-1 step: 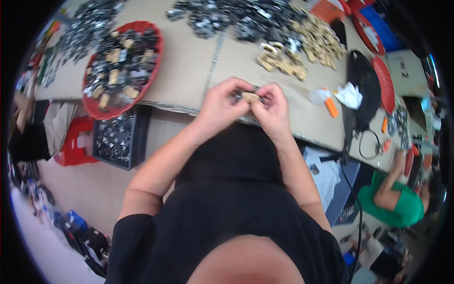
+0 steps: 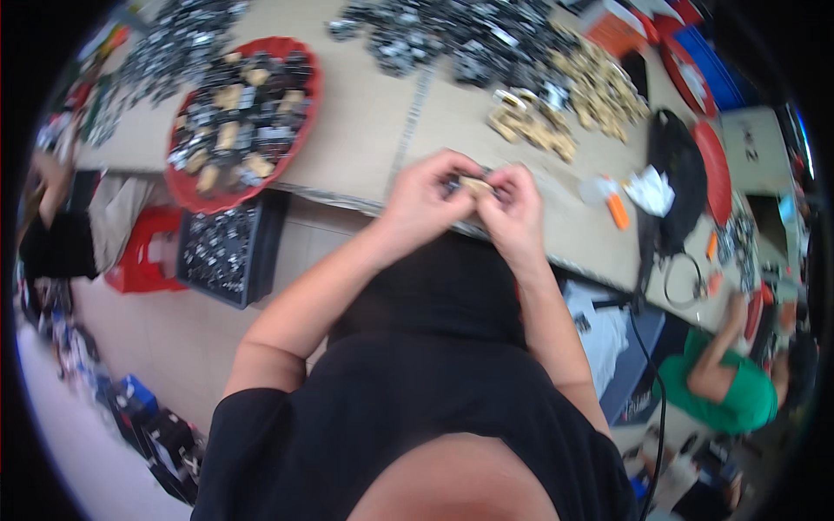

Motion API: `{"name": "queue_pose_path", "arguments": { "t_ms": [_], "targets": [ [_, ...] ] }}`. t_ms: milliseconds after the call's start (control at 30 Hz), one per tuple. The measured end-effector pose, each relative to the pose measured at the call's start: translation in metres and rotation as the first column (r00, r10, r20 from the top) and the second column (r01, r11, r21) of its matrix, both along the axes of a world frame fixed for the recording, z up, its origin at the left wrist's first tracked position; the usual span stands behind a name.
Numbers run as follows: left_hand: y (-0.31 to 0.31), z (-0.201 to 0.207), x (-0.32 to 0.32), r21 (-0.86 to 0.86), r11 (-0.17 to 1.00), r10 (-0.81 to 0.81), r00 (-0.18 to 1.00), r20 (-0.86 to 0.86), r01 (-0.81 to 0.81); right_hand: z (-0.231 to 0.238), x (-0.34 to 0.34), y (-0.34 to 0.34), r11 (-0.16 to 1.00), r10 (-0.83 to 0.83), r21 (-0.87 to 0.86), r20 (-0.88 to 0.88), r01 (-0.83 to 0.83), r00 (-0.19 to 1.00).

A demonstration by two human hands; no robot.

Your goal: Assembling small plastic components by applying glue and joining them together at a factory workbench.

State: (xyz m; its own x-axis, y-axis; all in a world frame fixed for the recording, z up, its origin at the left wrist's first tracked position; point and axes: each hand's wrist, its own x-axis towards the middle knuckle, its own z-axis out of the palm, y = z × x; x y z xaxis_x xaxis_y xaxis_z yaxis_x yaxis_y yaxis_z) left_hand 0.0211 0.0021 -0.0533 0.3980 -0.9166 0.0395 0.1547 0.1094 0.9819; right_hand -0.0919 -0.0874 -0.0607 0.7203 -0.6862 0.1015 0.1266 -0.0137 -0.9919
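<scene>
Over the table's near edge, my left hand (image 2: 432, 198) and my right hand (image 2: 514, 210) come together, fingers closed in a pinch. Between them is a small tan piece (image 2: 475, 186), with dark metallic bits showing beside it; fingers and blur hide its exact kind. Beyond my hands lies a pile of similar tan pieces (image 2: 532, 123). A larger heap of dark metallic parts (image 2: 452, 35) spreads across the far side. To the left, a red scalloped basin (image 2: 314, 102) holds mixed black, silver and tan pieces.
A grey bin (image 2: 276, 247) of small metal parts stands below the table's left edge. Right of my hands are a small orange-capped bottle (image 2: 599, 188), crumpled white tissue (image 2: 651, 191) and a black bag (image 2: 679, 165). A person in green (image 2: 721, 382) works at far right.
The whole view has shifted slightly, so the table's contents appear a little further right. Both hands keep their pinch on the tan piece.
</scene>
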Motion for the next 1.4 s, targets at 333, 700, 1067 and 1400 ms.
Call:
{"name": "queue_pose_path", "arguments": {
  "t_ms": [333, 700, 1067, 1400],
  "targets": [
    [0.037, 0.03, 0.056, -0.205, 0.842, 0.448, 0.433, 0.782, -0.499, 0.009, 0.001, 0.006, 0.996, -0.012, 0.09, 0.015, 0.011, 1.0],
    [0.09, 0.065, 0.163, -0.456, 0.591, 0.144, -0.469, 0.871, -0.665, 0.007, -0.002, 0.003, 0.996, -0.038, 0.087, 0.016, 0.036, 0.999],
    [-0.057, 0.02, 0.046, -0.208, 0.971, 0.238, 0.37, 0.898, -0.119, 0.015, -0.028, 0.005, 0.952, -0.282, 0.177, 0.193, 0.25, 0.94],
    [-0.092, 0.021, 0.028, -0.099, 0.995, 0.1, 0.238, 0.966, -0.014, 0.007, -0.088, -0.069, 0.596, -0.703, -0.552, -0.009, 0.583, 0.711]
  ]
}}
